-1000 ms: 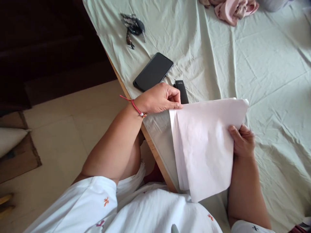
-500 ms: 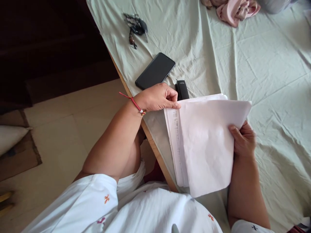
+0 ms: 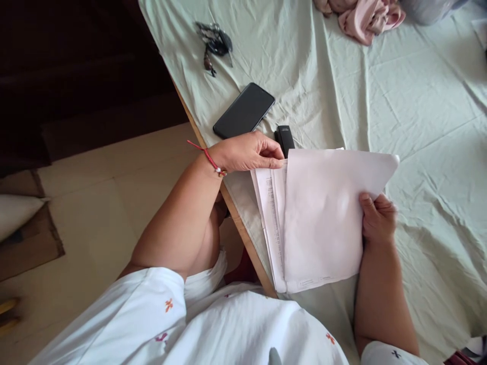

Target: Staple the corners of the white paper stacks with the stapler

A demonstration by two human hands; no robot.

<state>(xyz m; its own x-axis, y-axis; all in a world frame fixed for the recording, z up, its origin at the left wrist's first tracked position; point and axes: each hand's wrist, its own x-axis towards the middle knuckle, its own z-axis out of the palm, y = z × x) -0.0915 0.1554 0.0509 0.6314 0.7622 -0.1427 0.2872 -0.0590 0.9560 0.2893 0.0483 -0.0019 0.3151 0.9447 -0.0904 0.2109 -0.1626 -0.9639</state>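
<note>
A stack of paper sheets (image 3: 269, 218), with small print along its exposed left strip, is held in front of me over the bed-like surface's edge. My left hand (image 3: 262, 152) pinches the stack's upper left corner between thumb and fingers. Over the rest lies a mostly blank top sheet (image 3: 323, 218), with faint print along its bottom edge. My right hand (image 3: 379, 219) grips the sheets' right side, thumb on top, its fingertips hidden behind. Just beyond the left fingers is a black stapler (image 3: 284, 139), its near end covered by the papers.
A black phone (image 3: 244, 111) lies past my left wrist. Farther off are a bunch of keys (image 3: 216, 44) and a crumpled pink cloth (image 3: 369, 21). A pale green cloth (image 3: 429, 126) covers the surface, whose wooden edge (image 3: 243, 233) runs diagonally beside the tiled floor (image 3: 91, 213).
The top sheet has slid upward against the stack, so print at its bottom edge now shows. My right hand has shifted slightly left; the left still pinches the corner.
</note>
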